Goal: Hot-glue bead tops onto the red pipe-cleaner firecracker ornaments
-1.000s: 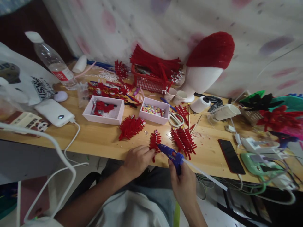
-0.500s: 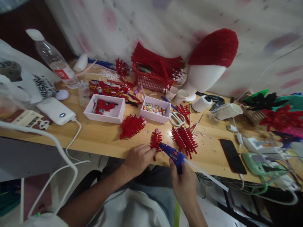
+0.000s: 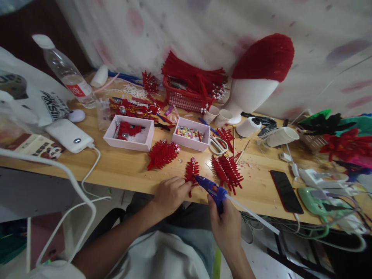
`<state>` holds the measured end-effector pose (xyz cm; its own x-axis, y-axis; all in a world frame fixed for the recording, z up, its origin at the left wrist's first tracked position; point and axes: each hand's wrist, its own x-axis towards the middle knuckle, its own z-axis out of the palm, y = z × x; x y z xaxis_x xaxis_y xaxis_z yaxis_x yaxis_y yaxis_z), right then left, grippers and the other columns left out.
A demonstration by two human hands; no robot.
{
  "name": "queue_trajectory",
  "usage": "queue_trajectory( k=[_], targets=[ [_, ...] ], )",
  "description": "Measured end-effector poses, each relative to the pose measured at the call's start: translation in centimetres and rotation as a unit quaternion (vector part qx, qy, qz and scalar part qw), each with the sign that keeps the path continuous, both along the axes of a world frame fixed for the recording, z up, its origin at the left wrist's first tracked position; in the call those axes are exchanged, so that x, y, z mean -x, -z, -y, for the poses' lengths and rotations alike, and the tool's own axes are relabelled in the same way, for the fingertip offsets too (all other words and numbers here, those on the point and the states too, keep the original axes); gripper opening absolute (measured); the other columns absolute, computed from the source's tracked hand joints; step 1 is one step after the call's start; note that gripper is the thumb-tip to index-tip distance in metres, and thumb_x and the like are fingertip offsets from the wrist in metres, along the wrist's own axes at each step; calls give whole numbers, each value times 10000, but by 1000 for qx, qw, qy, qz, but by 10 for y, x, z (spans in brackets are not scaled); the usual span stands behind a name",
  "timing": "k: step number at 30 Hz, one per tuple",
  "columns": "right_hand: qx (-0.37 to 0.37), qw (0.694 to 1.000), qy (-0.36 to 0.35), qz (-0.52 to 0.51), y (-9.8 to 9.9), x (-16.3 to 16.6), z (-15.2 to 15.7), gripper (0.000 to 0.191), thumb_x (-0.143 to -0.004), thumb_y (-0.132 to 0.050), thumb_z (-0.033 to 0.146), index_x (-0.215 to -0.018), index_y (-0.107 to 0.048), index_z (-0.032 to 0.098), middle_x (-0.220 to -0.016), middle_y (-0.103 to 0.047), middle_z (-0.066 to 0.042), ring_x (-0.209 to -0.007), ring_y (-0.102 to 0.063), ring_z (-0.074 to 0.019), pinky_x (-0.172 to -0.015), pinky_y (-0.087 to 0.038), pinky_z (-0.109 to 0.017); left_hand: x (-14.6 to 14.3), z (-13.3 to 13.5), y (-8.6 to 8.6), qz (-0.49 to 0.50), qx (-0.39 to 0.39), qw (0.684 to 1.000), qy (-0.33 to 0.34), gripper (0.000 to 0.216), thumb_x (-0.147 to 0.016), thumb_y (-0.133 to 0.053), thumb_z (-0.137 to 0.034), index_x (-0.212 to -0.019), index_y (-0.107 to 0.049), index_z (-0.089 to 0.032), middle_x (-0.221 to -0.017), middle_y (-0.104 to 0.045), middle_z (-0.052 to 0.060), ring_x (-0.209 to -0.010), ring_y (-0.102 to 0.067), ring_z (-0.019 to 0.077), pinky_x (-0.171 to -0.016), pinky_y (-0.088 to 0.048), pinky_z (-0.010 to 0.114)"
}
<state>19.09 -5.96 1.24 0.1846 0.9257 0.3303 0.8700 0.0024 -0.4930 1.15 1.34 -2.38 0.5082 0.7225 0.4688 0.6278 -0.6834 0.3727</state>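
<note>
My right hand [image 3: 225,219] is wrapped round the handle of a blue hot glue gun [image 3: 211,188], with a long clear glue stick [image 3: 255,217] poking out of its back. The nozzle rests at a small red fuzzy leaf-shaped piece [image 3: 192,170], which has a row of white beads and a gem at its top. My left hand [image 3: 171,195] pinches that piece at its lower left; the fingertips are partly hidden. To the right lie more beaded red pieces [image 3: 226,172], and to the left a red fuzzy cluster [image 3: 163,155] with gems.
Behind are a white box [image 3: 128,146] of red scraps, a second box [image 3: 190,143] of gems, and scissors [image 3: 218,146]. Further back stand a red basket [image 3: 186,101] and a foam head [image 3: 251,95]. A phone [image 3: 286,192] and cabled power strips [image 3: 322,205] lie right; a power bank [image 3: 69,135] lies left.
</note>
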Motion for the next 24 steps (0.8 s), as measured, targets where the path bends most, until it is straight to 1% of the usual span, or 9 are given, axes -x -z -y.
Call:
queue_trajectory(
  k=[6,10,18,21,24],
  targets=[
    [1,1000,0,-6,0,0,1,334,-974,-490,441,-887,-665,170,-667,-669,-59,-556,-588,-194,-567,-455,-286,0,0,2,-6,3,1000,-1,185,-987,-545,-269,-877,-686,-222,-682,-637,-7,-674,-576,163,-588,-346,304],
    [-5,1000,-4,-1,0,0,1,327,-976,-492,429,-928,-673,162,-684,-672,-64,-591,-608,-202,-578,-457,-285,0,0,2,-6,2,1000,-4,147,-974,-569,-268,-892,-683,-223,-682,-638,-11,-669,-574,164,-581,-343,303],
    [-2,1000,0,-16,-2,0,3,333,-967,-504,439,-912,-676,159,-652,-657,-54,-566,-598,-197,-582,-467,-288,0,0,2,-8,-3,1000,-5,147,-971,-573,-262,-881,-683,-222,-678,-642,-9,-658,-573,167,-580,-337,299],
    [6,999,8,-30,-2,-1,3,341,-957,-511,452,-851,-674,171,-615,-640,-49,-594,-614,-208,-609,-485,-296,0,0,2,-3,-6,1000,-1,161,-977,-564,-253,-877,-685,-215,-681,-645,-3,-661,-575,163,-587,-342,295],
    [18,998,12,-60,-1,-2,4,343,-943,-527,463,-870,-684,167,-680,-683,-69,-668,-649,-220,-652,-504,-305,0,0,2,-2,-11,1000,-1,161,-975,-565,-244,-873,-685,-212,-676,-641,-5,-661,-577,161,-583,-347,298]
  ],
)
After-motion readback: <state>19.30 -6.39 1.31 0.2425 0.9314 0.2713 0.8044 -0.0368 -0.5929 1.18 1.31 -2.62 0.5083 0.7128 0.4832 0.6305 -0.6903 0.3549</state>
